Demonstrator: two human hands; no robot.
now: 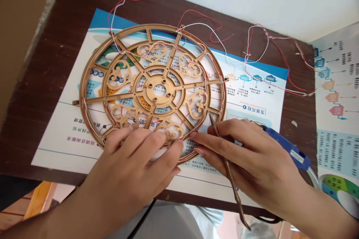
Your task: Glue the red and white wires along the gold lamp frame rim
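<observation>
A round gold openwork frame (pixel 157 89) with spokes and scroll cut-outs lies flat on a printed poster (pixel 70 134). Thin red and white wires (pixel 196 26) run along its rings and trail off to the right. My left hand (pixel 140 160) rests on the frame's near rim, fingers spread and pressing down. My right hand (pixel 249 157) touches the rim just to the right of it and holds a thin brown stick (pixel 227 168) between the fingers, its tip near the frame's right edge.
A blue glue gun (pixel 288 151) lies behind my right hand on the dark wooden table (pixel 47 63). A second poster (pixel 336 97) covers the right end. A white wall runs behind, and a brown board (pixel 19 18) stands at the left.
</observation>
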